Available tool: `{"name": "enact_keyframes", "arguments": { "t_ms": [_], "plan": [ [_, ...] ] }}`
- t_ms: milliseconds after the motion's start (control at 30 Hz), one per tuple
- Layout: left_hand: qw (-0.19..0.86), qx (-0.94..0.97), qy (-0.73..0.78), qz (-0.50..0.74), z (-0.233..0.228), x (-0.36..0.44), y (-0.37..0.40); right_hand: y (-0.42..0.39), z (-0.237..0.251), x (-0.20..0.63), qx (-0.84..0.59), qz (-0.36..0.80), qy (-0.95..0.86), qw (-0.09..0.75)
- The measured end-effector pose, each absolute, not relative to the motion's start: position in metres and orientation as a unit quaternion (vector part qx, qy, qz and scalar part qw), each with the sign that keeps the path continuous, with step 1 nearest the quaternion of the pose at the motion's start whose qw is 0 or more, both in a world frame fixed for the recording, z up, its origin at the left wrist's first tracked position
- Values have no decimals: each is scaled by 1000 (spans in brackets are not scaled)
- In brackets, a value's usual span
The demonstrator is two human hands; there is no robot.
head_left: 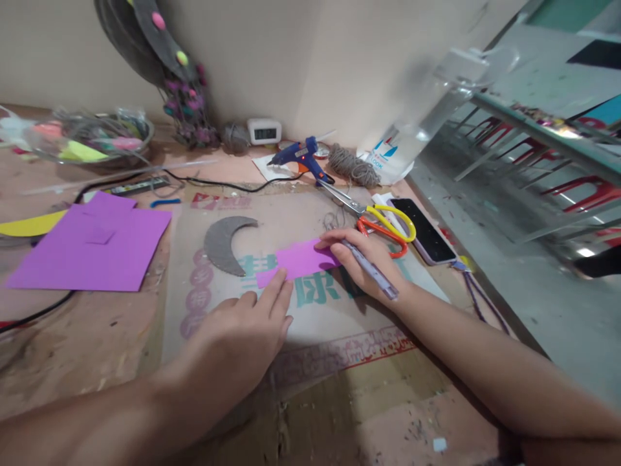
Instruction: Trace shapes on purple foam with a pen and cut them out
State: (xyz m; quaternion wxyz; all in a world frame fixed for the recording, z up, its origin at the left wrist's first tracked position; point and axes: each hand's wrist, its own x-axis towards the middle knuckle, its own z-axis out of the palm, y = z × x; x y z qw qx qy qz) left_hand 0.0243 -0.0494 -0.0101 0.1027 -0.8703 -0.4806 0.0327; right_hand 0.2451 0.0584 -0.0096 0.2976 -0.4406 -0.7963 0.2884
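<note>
A strip of purple paper (303,260) lies on the printed sheet (310,317) in front of me. My left hand (252,323) rests its outstretched index and middle fingertips on the strip's near left end. At the other end, my right hand (361,259) touches the paper with its fingertips. A slim pale-purple pen (371,268) is tucked in that hand, its back end towards the wrist; its tip is hidden. Left of the strip is a grey crescent-shaped piece (226,246). Scissors (383,223) with yellow and orange handles lie just beyond my right hand.
A blue glue gun (303,157) stands at the back, its cord running left. Grey yarn (354,166), a bottle (436,97) and a phone (424,230) are to the right. Larger purple paper (97,249) and a filled basket (92,139) sit at left.
</note>
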Motion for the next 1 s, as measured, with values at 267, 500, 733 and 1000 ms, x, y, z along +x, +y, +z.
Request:
{"name": "enact_keyframes", "arguments": {
  "t_ms": [267,500,733,1000],
  "plan": [
    [68,-866,-496,9,-9,26,-47,69,-15,255,-480,189,-808,285],
    [35,-869,-493,-20,-17,26,-40,63,-11,252,-439,154,-836,291],
    [19,-854,-519,-23,-16,27,-40,65,-12,248,-404,166,-864,250],
    [42,-865,-498,-46,-19,23,-38,66,-13,248,-403,170,-864,251]
  ]
}}
